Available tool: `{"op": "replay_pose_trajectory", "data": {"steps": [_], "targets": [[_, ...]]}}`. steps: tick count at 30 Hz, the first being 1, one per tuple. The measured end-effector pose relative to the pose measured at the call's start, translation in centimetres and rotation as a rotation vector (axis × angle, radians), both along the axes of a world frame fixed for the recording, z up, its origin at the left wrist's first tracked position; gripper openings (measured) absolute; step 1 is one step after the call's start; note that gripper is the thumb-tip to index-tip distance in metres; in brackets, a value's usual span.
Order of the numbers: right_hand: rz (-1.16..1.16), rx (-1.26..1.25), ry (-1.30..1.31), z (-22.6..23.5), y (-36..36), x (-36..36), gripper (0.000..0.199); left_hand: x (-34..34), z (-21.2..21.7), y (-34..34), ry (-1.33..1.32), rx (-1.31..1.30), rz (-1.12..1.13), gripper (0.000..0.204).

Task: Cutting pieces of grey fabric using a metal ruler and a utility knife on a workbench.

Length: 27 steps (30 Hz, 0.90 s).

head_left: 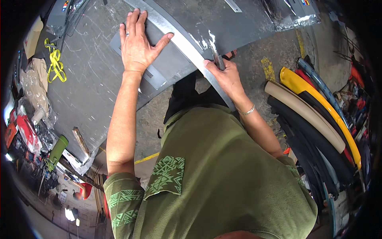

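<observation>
My left hand [137, 49] lies flat with spread fingers on a dark grey sheet [169, 59], its thumb reaching onto a long metal ruler [181, 44]. The ruler runs diagonally over the sheet and past the table's near edge, and looks curved through the lens. At that edge my right hand [229, 77] is closed around a slim metal utility knife [218, 59], which sits beside the ruler. The right thumb rests at the ruler's edge; the other fingers are mostly hidden. Whether the blade touches the sheet, I cannot tell.
The scratched grey worktable [87, 79] spreads to the left, with a yellow strap [55, 65] and plastic-wrapped goods [36, 83] along its far left side. Clear plastic [296, 22] lies at the back right. Rolls of material, including a yellow roll [318, 103] and a beige roll [304, 115], stand right of me.
</observation>
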State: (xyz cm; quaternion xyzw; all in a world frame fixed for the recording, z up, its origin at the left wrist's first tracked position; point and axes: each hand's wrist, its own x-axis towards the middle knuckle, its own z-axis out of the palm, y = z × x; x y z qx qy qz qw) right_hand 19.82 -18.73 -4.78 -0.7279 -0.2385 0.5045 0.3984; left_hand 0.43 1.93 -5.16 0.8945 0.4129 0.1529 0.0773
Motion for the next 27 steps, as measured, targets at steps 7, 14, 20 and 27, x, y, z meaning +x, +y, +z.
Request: {"op": "replay_pose_trajectory", "data": {"steps": [7, 14, 20, 27], "targets": [[-0.004, 0.015, -0.043, 0.0, -0.2, 0.0, 0.036, 0.2, 0.2, -0.2, 0.014, -0.032, 0.013, 0.101], [-0.047, 0.043, -0.005, -0.5, -0.3, -0.5, 0.034, 0.2, 0.6, -0.3, 0.03, -0.063, 0.028, 0.104], [-0.041, 0.012, 0.005, -0.7, -0.4, -0.4, 0.033, 0.2, 0.8, -0.2, 0.041, -0.064, 0.028, 0.104], [-0.013, -0.032, 0.003, -0.2, -0.4, -0.2, 0.032, 0.3, 0.9, -0.4, 0.031, -0.085, 0.033, 0.103]]}}
